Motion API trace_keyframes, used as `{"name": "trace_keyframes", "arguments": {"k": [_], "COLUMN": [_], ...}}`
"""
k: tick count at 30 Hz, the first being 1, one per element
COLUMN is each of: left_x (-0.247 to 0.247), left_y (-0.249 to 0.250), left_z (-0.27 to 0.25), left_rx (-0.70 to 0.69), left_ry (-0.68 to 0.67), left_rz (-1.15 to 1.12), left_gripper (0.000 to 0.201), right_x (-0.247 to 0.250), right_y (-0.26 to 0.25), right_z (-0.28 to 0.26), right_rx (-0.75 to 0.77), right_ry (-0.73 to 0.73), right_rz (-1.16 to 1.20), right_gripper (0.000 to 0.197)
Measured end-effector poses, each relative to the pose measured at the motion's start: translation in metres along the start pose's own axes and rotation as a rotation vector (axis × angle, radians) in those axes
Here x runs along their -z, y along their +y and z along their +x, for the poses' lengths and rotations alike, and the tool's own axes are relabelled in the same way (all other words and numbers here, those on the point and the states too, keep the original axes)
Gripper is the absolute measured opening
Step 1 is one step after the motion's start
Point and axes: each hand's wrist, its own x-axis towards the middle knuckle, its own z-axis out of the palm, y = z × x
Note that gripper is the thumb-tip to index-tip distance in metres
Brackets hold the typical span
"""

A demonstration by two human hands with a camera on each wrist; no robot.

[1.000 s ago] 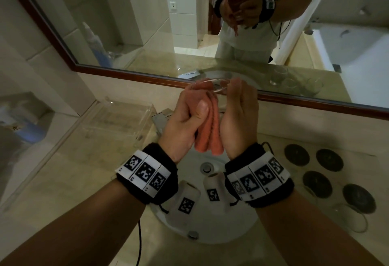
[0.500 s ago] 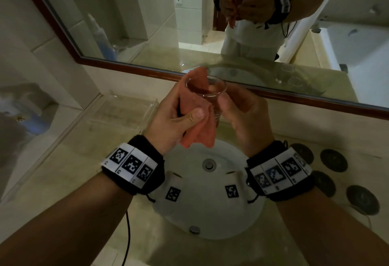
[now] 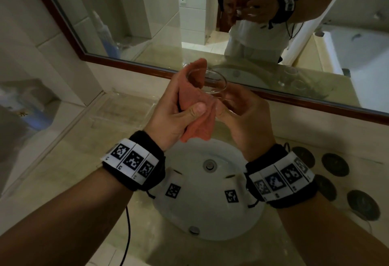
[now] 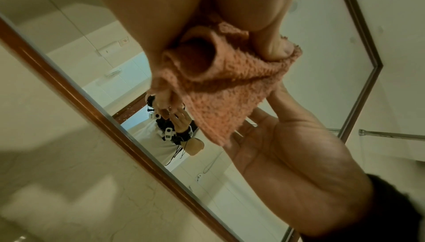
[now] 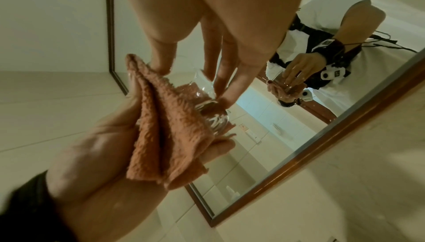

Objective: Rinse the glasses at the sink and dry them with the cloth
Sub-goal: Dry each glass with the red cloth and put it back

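Observation:
A clear drinking glass (image 3: 220, 88) is held above the sink, mouth up and tilted toward me. My right hand (image 3: 232, 107) grips its lower part with thumb and fingers; in the right wrist view those fingers (image 5: 220, 75) lie along the glass (image 5: 214, 117). My left hand (image 3: 186, 105) pinches an orange cloth (image 3: 197, 118) against the glass's left side, thumb on top. One corner of the cloth is tucked inside the rim. In the left wrist view the cloth (image 4: 220, 86) hangs folded under my thumb.
The white round sink (image 3: 206, 209) lies right under the hands. Dark round coasters (image 3: 334, 164) sit on the counter to the right. A clear plastic tray (image 3: 126, 109) stands at the left. The framed mirror (image 3: 117, 63) runs along the back wall.
The hands, pressed together round cloth and glass a second ago, have spread apart. The glass now shows mouth up, with the cloth's corner inside its rim.

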Motion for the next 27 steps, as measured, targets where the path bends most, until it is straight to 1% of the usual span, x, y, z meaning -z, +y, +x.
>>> {"name": "trace_keyframes", "arguments": {"k": [4, 7, 10, 14, 18, 20, 22, 25, 27], "left_x": [0.009, 0.011, 0.009, 0.008, 0.007, 0.010, 0.013, 0.013, 0.012], "left_y": [0.001, 0.002, 0.001, -0.003, -0.005, -0.006, -0.006, -0.005, -0.002], "left_z": [-0.004, -0.008, -0.008, -0.004, -0.002, -0.004, -0.005, -0.005, -0.005], "left_rx": [0.078, 0.084, 0.049, 0.024, 0.045, 0.064, 0.090, 0.100, 0.082], "left_ry": [-0.047, -0.054, -0.017, 0.035, 0.032, 0.012, -0.012, -0.021, 0.010], "left_rz": [-0.052, -0.065, -0.066, -0.056, -0.046, -0.064, -0.095, -0.111, -0.102], "left_gripper": [0.092, 0.088, 0.091, 0.093, 0.094, 0.089, 0.089, 0.085, 0.081], "right_x": [0.011, 0.018, 0.016, 0.009, 0.010, 0.015, 0.023, 0.030, 0.028], "right_y": [-0.004, -0.004, -0.002, -0.001, -0.001, 0.002, 0.006, 0.009, 0.007], "right_z": [0.006, 0.013, 0.015, 0.012, 0.012, 0.015, 0.018, 0.024, 0.025], "right_rx": [-0.005, -0.041, -0.049, 0.009, -0.028, -0.032, -0.054, -0.031, -0.007], "right_ry": [-0.139, -0.215, -0.200, -0.077, -0.063, -0.093, -0.149, -0.242, -0.224], "right_rz": [0.001, -0.030, -0.084, -0.092, -0.043, -0.049, -0.004, -0.012, -0.067], "right_gripper": [0.034, 0.041, 0.043, 0.038, 0.043, 0.042, 0.040, 0.036, 0.036]}}
